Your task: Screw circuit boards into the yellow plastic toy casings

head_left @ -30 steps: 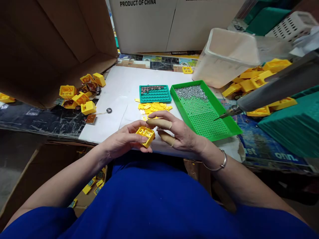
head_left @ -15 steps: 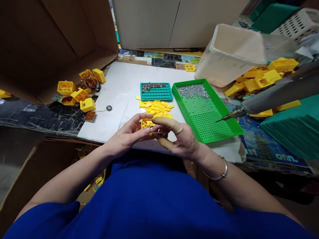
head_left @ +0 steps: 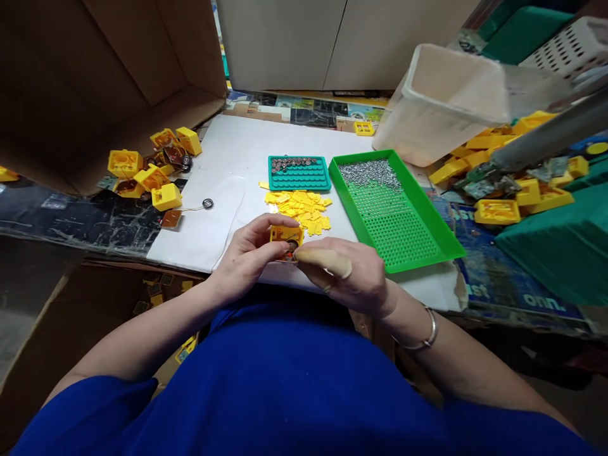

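Observation:
My left hand [head_left: 247, 256] is closed around a small open yellow plastic case [head_left: 286, 233], thumb in front and index finger behind. A dark round part [head_left: 292, 245], like a small speaker, shows at the case's opening. My right hand [head_left: 344, 269], with tan finger covers on thumb and finger, pinches at the case's near right edge, where a small circuit board [head_left: 286, 258] partly shows; the fingertips hide much of it. Just beyond the hands lies a pile of flat yellow plastic pieces [head_left: 304, 209].
Behind the pile sits a teal tray [head_left: 323, 180] with small round metal parts. A green perforated tray [head_left: 422, 218] holds screws. A hanging power screwdriver [head_left: 532, 142] is at right, near yellow cases [head_left: 498, 212] and a clear bin [head_left: 403, 120]. More cases [head_left: 166, 197] and a cardboard box [head_left: 142, 57] stand left.
My right fingers have come together at the case, which now tilts so its inside shows more. The hanging screwdriver has swung right and back, away from over the green tray.

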A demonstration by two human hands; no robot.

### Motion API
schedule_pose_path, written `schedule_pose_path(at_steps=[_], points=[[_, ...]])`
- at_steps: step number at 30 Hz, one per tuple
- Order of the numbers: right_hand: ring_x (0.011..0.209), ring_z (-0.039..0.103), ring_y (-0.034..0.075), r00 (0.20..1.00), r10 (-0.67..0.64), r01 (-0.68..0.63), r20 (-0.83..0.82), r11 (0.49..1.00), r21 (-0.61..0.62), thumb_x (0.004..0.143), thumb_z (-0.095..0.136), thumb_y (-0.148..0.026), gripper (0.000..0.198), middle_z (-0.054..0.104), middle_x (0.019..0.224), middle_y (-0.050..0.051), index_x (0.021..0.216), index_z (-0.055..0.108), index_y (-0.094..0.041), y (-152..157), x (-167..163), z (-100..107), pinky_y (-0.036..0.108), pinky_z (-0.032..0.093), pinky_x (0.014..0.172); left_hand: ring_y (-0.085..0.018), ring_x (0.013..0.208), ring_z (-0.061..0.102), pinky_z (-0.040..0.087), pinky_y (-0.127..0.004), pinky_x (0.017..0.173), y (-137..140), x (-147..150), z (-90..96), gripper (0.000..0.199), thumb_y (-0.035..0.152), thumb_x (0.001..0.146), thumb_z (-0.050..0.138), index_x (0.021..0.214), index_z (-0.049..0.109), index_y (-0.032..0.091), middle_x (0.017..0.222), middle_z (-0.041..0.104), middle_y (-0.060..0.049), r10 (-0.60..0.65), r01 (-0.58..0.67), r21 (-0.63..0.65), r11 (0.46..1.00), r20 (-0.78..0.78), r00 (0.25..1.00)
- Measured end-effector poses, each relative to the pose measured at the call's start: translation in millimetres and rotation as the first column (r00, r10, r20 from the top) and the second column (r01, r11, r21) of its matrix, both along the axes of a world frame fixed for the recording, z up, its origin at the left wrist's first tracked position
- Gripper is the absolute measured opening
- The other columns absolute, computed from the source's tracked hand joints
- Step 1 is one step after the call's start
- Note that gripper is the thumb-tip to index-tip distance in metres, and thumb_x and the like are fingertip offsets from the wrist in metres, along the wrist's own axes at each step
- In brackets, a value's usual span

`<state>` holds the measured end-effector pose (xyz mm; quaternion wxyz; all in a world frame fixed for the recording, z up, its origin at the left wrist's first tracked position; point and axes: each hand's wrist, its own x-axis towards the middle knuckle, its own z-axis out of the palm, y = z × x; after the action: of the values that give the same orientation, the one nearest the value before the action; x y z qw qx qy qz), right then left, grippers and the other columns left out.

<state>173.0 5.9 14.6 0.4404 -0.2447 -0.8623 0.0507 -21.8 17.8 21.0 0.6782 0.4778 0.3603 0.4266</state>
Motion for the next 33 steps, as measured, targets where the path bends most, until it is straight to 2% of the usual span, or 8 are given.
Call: schedule_pose_path(at_steps=[3, 8, 14, 19, 22, 25, 29, 33], points=[[0.083, 0.072, 0.014, 0.996, -0.076, 0.078, 0.040, 0.996, -0.044, 0.094, 0.060, -0.014, 0.016, 0.075, 0.093, 0.009, 0.109, 0.066, -0.015, 2.7, -1.7, 6.4, 0.024, 0.060, 0.074, -0.011, 0.082, 0.062, 0.052, -0.022, 0.074, 0.3, 2.5, -0.5, 0.021, 0.019, 0.081, 0.071, 0.101, 0.071, 0.021, 0.092, 0.068, 0.000, -0.020, 0.024, -0.064, 0.998, 0.062, 0.998], [0.077, 0.068, 0.012, 0.997, -0.062, 0.071, 0.049, 0.974, -0.215, 0.095, 0.059, -0.018, 0.018, 0.072, 0.088, 0.006, 0.110, 0.070, -0.016, 14.3, -2.0, 13.2, 0.022, 0.057, 0.071, -0.014, 0.084, 0.064, 0.058, -0.030, 0.077, 3.9, 2.8, -0.4, 0.021, 0.019, 0.081, 0.065, 0.102, 0.071, 0.020, 0.097, 0.068, -0.002, -0.074, 0.113, -0.227, 0.967, 0.176, 0.982], [0.073, 0.064, 0.012, 0.995, -0.047, 0.069, 0.088, 0.961, -0.268, 0.094, 0.060, -0.017, 0.019, 0.070, 0.084, 0.005, 0.109, 0.071, -0.014, 22.5, -1.0, 11.9, 0.023, 0.053, 0.068, -0.016, 0.081, 0.063, 0.060, -0.036, 0.078, 9.1, 2.7, -1.2, 0.028, 0.018, 0.075, 0.061, 0.101, 0.072, 0.016, 0.098, 0.069, -0.005, -0.065, 0.118, -0.268, 0.956, 0.198, 0.978], [0.076, 0.060, 0.013, 0.989, -0.054, 0.085, 0.138, 0.969, -0.231, 0.096, 0.058, -0.023, 0.018, 0.062, 0.084, 0.004, 0.104, 0.073, -0.020, 24.6, 0.6, 11.0, 0.026, 0.052, 0.069, -0.019, 0.095, 0.064, 0.059, -0.038, 0.086, 7.8, 0.2, -7.7, 0.035, 0.018, 0.079, 0.060, 0.112, 0.069, 0.019, 0.115, 0.066, -0.006, -0.129, 0.151, -0.193, 0.969, 0.120, 0.984], [0.079, 0.057, 0.014, 0.995, -0.053, 0.070, 0.080, 0.973, -0.218, 0.094, 0.061, -0.022, 0.012, 0.055, 0.084, 0.003, 0.094, 0.073, -0.021, 26.1, -0.2, 11.1, 0.027, 0.051, 0.070, -0.021, 0.106, 0.062, 0.056, -0.039, 0.095, 4.0, -2.1, -12.3, 0.033, 0.026, 0.088, 0.061, 0.120, 0.065, 0.022, 0.123, 0.063, -0.006, -0.153, 0.153, -0.055, 0.987, 0.003, 0.988], [0.078, 0.057, 0.012, 1.000, -0.031, 0.030, 0.001, 0.959, -0.283, 0.090, 0.066, -0.014, 0.009, 0.055, 0.087, 0.002, 0.098, 0.069, -0.019, 25.6, -2.0, 8.1, 0.026, 0.052, 0.070, -0.022, 0.111, 0.059, 0.055, -0.037, 0.096, 1.0, -2.1, -15.8, 0.033, 0.034, 0.095, 0.056, 0.125, 0.060, 0.021, 0.127, 0.061, -0.007, -0.147, 0.158, 0.086, 0.984, -0.127, 0.981], [0.080, 0.058, 0.012, 0.996, -0.074, 0.056, -0.047, 0.952, -0.301, 0.089, 0.067, -0.012, 0.017, 0.055, 0.089, 0.001, 0.104, 0.067, -0.019, 21.7, -0.1, 3.3, 0.026, 0.053, 0.072, -0.020, 0.109, 0.059, 0.055, -0.036, 0.095, 0.6, 1.9, -19.0, 0.033, 0.036, 0.099, 0.050, 0.128, 0.055, 0.021, 0.127, 0.059, -0.007, -0.161, 0.178, 0.142, 0.974, -0.125, 0.979], [0.082, 0.060, 0.014, 0.996, -0.088, 0.088, 0.012, 0.954, -0.288, 0.090, 0.065, -0.014, 0.012, 0.057, 0.091, 0.003, 0.101, 0.067, -0.018, 18.1, 7.1, 6.7, 0.026, 0.053, 0.073, -0.022, 0.122, 0.054, 0.047, -0.038, 0.105, 4.3, 4.5, -19.1, 0.031, 0.034, 0.099, 0.052, 0.127, 0.055, 0.022, 0.129, 0.059, -0.007, -0.235, 0.257, 0.174, 0.950, -0.136, 0.962]])
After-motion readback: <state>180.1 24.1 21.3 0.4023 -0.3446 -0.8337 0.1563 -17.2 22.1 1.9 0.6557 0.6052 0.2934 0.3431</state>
